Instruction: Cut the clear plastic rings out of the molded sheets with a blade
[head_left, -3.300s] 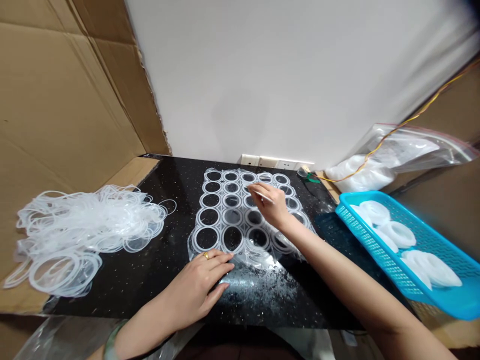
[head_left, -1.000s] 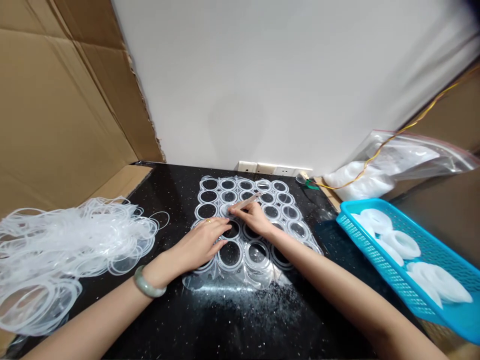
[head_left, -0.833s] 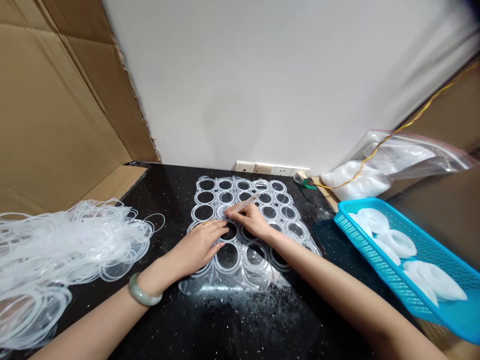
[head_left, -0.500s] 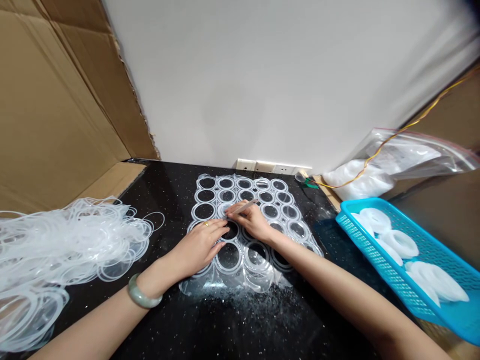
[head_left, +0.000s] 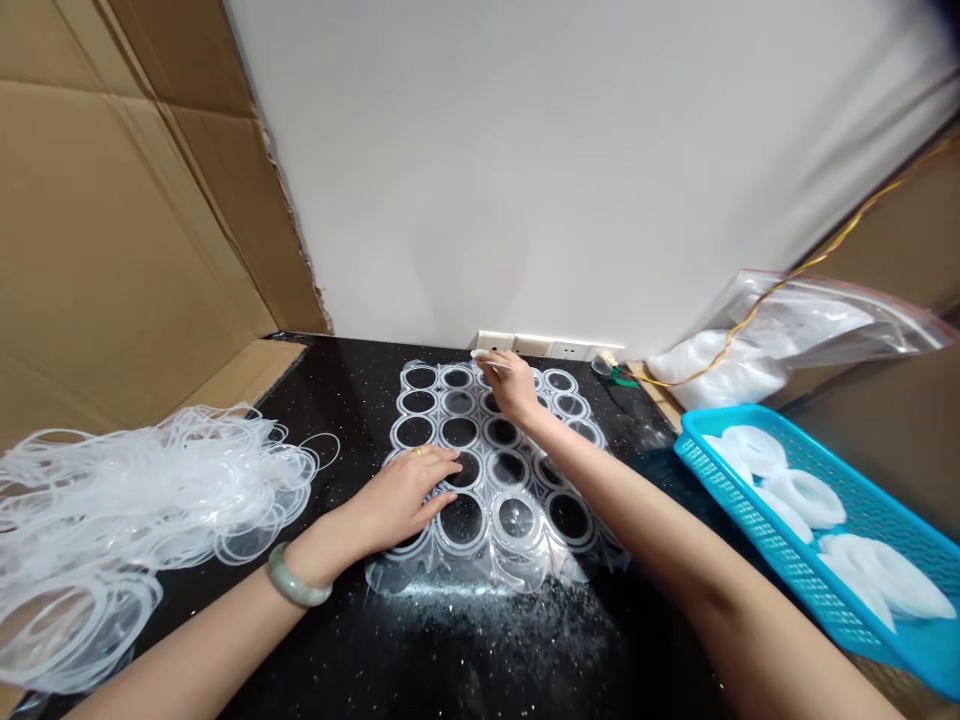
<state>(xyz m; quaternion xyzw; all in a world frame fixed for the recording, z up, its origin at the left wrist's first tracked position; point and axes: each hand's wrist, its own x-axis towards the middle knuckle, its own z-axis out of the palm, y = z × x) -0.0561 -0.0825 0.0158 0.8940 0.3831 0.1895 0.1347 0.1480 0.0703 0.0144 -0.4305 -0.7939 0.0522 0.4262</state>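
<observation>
A clear sheet of round cut-outs, set in rows of pale rings, lies flat on the black speckled counter. My left hand, wearing a ring and a green bangle, rests flat on its left side with fingers stretched out. At the far edge my right hand is raised over the sheet, its fingers closed on a slim pale stick. A small whitish round piece shows at those fingertips; whether it is pinched or stuck to the stick I cannot tell.
Loose clear rings are heaped on the left, by a cardboard wall. A blue basket with several white ring bundles stands right. Behind it is a plastic bag; sockets line the back wall.
My right hand has moved away from beside the left hand to the sheet's far edge, still holding the stick. A whitish round piece now shows at its fingertips. My left hand stays on the sheet.
</observation>
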